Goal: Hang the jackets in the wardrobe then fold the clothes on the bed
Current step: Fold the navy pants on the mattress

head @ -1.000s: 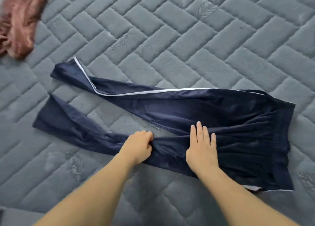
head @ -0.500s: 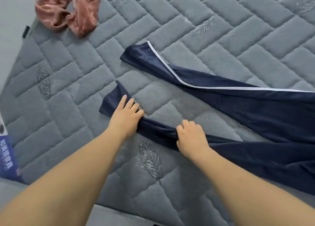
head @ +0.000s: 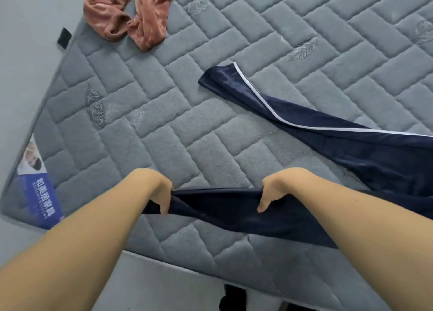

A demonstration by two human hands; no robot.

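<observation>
Navy blue trousers (head: 351, 153) with a white side stripe lie spread on the grey quilted mattress (head: 210, 95). The far leg runs up to a cuff near the middle of the bed. The near leg's cuff end is lifted off the mattress between my hands. My left hand (head: 159, 193) grips its left corner with curled fingers. My right hand (head: 271, 193) grips the right corner, thumb pointing down. The cloth hangs taut between them. The waistband lies out of view to the right.
A crumpled pink velvet garment (head: 131, 15) lies at the bed's far left corner. A blue label (head: 42, 195) is on the mattress near its left edge. The grey wall runs along the left. Floor and dark shoes (head: 232, 299) show below the front edge.
Both hands slid left along the near trouser leg to its cuff, gripped it and lifted it off the mattress. The view swung left, so the waistband left the frame.
</observation>
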